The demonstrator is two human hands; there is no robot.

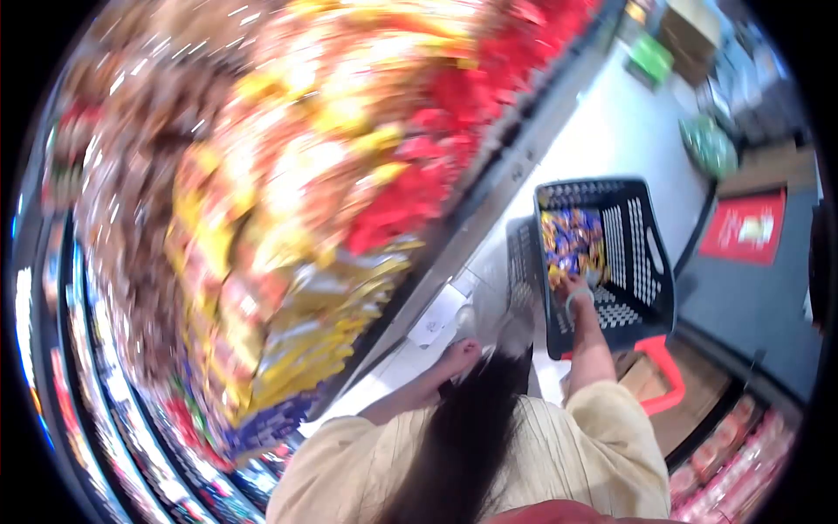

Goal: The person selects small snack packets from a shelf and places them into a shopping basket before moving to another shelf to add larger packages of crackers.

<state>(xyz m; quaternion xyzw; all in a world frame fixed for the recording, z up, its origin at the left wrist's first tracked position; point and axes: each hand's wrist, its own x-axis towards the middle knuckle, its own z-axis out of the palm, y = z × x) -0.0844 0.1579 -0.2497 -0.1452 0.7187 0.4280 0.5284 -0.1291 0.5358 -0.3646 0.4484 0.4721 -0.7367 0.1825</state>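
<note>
A black shopping basket (653,262) with a red handle (670,384) stands on the floor to the right of my body. Inside it, along its left side, lie several purple and yellow packets (573,237). My right hand (573,286) reaches into the basket at the lower end of these packets, touching or holding one; its fingers are too small and blurred to make out. A pale bracelet circles that wrist. My left hand (463,356) is low in front of me, left of the dark hair, near the display's edge; its fingers look curled, and nothing can be made out in them.
A large display of yellow, red and brown packaged goods (305,192) fills the upper left. Blurred shelves run down the far left. A white box (439,316) lies on the floor. Beyond the basket are a green bag (708,145), cartons (690,39) and a red sign (742,227).
</note>
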